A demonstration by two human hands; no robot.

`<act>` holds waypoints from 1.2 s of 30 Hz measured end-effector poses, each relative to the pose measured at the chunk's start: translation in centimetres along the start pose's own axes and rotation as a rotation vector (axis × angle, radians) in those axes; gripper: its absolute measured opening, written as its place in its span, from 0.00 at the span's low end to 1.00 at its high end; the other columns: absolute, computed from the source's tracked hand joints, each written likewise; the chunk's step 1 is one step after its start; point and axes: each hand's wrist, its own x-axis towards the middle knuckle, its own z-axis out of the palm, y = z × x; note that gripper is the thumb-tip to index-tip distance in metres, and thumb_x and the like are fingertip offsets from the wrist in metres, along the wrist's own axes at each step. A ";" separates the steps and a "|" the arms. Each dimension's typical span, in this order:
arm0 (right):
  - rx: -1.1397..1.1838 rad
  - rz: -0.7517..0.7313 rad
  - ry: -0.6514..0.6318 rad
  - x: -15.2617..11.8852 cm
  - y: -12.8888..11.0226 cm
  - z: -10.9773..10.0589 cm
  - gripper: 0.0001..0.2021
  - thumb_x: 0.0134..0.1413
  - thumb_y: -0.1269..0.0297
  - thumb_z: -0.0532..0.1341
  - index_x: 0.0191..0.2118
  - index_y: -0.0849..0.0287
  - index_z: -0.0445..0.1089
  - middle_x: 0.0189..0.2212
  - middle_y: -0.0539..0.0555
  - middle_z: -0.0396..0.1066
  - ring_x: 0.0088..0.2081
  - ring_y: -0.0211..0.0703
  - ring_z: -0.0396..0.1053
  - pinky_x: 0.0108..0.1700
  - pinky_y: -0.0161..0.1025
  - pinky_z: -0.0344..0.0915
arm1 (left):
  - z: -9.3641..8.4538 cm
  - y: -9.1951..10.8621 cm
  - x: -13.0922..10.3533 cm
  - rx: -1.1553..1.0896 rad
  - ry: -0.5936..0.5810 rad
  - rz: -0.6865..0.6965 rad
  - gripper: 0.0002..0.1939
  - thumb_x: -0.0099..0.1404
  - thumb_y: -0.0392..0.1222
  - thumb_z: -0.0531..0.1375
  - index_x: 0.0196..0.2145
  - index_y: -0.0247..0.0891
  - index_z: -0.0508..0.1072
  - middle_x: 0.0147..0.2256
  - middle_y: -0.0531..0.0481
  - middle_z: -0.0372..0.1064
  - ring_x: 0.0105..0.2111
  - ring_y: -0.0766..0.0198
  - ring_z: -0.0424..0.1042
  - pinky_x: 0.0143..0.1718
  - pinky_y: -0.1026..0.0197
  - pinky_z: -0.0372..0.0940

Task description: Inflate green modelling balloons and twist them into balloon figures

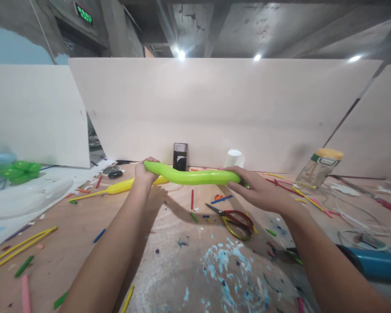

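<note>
A long, inflated lime-green modelling balloon point(195, 177) stretches between my hands above the table, slightly wavy along its length. My left hand point(145, 171) is closed around its left end. At the other end, my right hand point(243, 184) grips the balloon with thumb below and fingers on top; the tip is partly hidden there. Behind my left wrist a partly inflated yellow balloon point(120, 187) lies on the table. Below the green balloon rests a pair of scissors point(236, 221) with red and yellowish handles, blades pointing left.
A phone point(180, 156) and a white cup point(234, 157) stand by the white board point(215, 113). On the right are a tilted-looking bottle point(319, 168) and a blue balloon pump point(374, 263). Balloon scraps litter the paint-stained table point(169, 261). Green balloons point(21, 171) sit far left.
</note>
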 end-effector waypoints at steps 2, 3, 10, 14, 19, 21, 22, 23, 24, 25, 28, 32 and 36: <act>-0.007 0.018 0.026 0.2 0.5 0.0 0.19 0.59 0.58 0.53 0.56 0.54 0.61 0.38 0.55 0.73 0.37 0.47 0.70 0.39 0.41 0.65 | 0.2 -0.1 -0.2 -0.037 -0.011 -0.010 0.12 0.53 0.26 0.47 0.17 0.38 0.53 0.13 0.55 0.53 0.14 0.69 0.60 0.21 0.66 0.63; -0.010 0.021 0.033 0.2 0.8 0.1 0.20 0.59 0.59 0.53 0.56 0.54 0.61 0.38 0.55 0.73 0.36 0.47 0.70 0.38 0.41 0.65 | 0.3 -0.2 -0.3 -0.058 -0.014 -0.021 0.12 0.53 0.26 0.47 0.17 0.38 0.53 0.13 0.55 0.53 0.14 0.69 0.60 0.21 0.65 0.63; -0.006 0.000 0.028 0.2 0.7 0.4 0.19 0.57 0.56 0.55 0.53 0.54 0.64 0.40 0.55 0.73 0.38 0.46 0.70 0.38 0.40 0.64 | 0.5 0.0 -0.5 -0.093 0.003 -0.070 0.11 0.52 0.25 0.47 0.17 0.37 0.54 0.13 0.54 0.54 0.14 0.70 0.60 0.20 0.67 0.62; 0.014 -0.001 0.006 0.3 0.7 0.6 0.20 0.58 0.55 0.54 0.55 0.54 0.63 0.42 0.55 0.73 0.40 0.47 0.70 0.41 0.41 0.64 | 0.6 0.1 -0.4 -0.092 0.032 -0.070 0.11 0.53 0.26 0.46 0.18 0.37 0.54 0.13 0.55 0.54 0.14 0.71 0.60 0.19 0.69 0.61; 0.016 -0.038 0.006 0.4 0.7 0.7 0.21 0.59 0.55 0.53 0.56 0.54 0.62 0.46 0.56 0.71 0.43 0.48 0.69 0.45 0.42 0.64 | 0.6 -0.2 -0.5 -0.071 0.052 -0.051 0.10 0.53 0.27 0.47 0.19 0.38 0.54 0.14 0.55 0.54 0.14 0.71 0.60 0.19 0.69 0.60; 0.005 -0.032 0.010 0.4 0.7 0.8 0.21 0.58 0.55 0.54 0.56 0.55 0.63 0.45 0.57 0.72 0.42 0.47 0.69 0.43 0.42 0.64 | 0.5 -0.2 -0.5 -0.061 0.056 -0.045 0.09 0.51 0.27 0.47 0.19 0.38 0.54 0.13 0.55 0.54 0.14 0.70 0.60 0.19 0.69 0.60; 0.000 -0.027 0.011 0.5 0.7 0.9 0.22 0.58 0.55 0.54 0.56 0.55 0.63 0.44 0.56 0.72 0.41 0.47 0.70 0.42 0.41 0.64 | 0.4 -0.2 -0.5 -0.057 0.056 -0.042 0.09 0.51 0.27 0.47 0.18 0.38 0.54 0.13 0.55 0.54 0.14 0.70 0.60 0.19 0.69 0.61; -0.006 -0.021 0.010 0.5 0.7 0.9 0.22 0.58 0.56 0.55 0.56 0.55 0.63 0.43 0.56 0.73 0.39 0.46 0.70 0.40 0.40 0.64 | 0.4 -0.1 -0.5 -0.053 0.054 -0.041 0.09 0.50 0.27 0.47 0.18 0.38 0.54 0.13 0.55 0.54 0.14 0.70 0.60 0.19 0.69 0.61; -0.011 -0.013 0.010 0.5 0.6 1.0 0.22 0.57 0.56 0.55 0.56 0.55 0.63 0.41 0.55 0.73 0.37 0.45 0.69 0.39 0.40 0.64 | 0.4 -0.1 -0.5 -0.050 0.051 -0.039 0.09 0.50 0.27 0.48 0.18 0.38 0.54 0.13 0.55 0.54 0.14 0.70 0.60 0.20 0.68 0.61; -0.015 -0.005 0.010 0.5 0.6 1.0 0.22 0.56 0.56 0.56 0.56 0.54 0.64 0.40 0.55 0.73 0.36 0.45 0.69 0.37 0.39 0.64 | 0.3 0.0 -0.5 -0.045 0.046 -0.039 0.09 0.50 0.27 0.48 0.18 0.38 0.54 0.13 0.55 0.54 0.14 0.70 0.60 0.20 0.68 0.61; -0.010 0.015 0.010 0.5 0.6 1.2 0.21 0.54 0.57 0.58 0.54 0.52 0.67 0.39 0.53 0.74 0.34 0.44 0.69 0.35 0.38 0.63 | 0.0 0.1 -0.4 -0.028 0.033 -0.034 0.09 0.49 0.28 0.48 0.18 0.38 0.54 0.13 0.55 0.54 0.14 0.69 0.61 0.22 0.67 0.62; 0.019 0.025 0.000 0.6 0.3 1.4 0.20 0.53 0.58 0.59 0.53 0.53 0.69 0.37 0.52 0.75 0.32 0.42 0.68 0.34 0.38 0.63 | -0.6 0.1 0.0 -0.009 0.036 -0.031 0.09 0.49 0.28 0.48 0.17 0.39 0.53 0.12 0.54 0.54 0.15 0.67 0.62 0.24 0.66 0.64; 0.014 0.032 0.007 0.8 0.3 1.6 0.20 0.53 0.59 0.58 0.53 0.55 0.69 0.37 0.54 0.75 0.32 0.43 0.68 0.34 0.38 0.63 | -1.1 0.0 0.4 -0.004 0.055 -0.042 0.09 0.49 0.28 0.48 0.16 0.39 0.54 0.12 0.54 0.55 0.15 0.67 0.62 0.24 0.64 0.65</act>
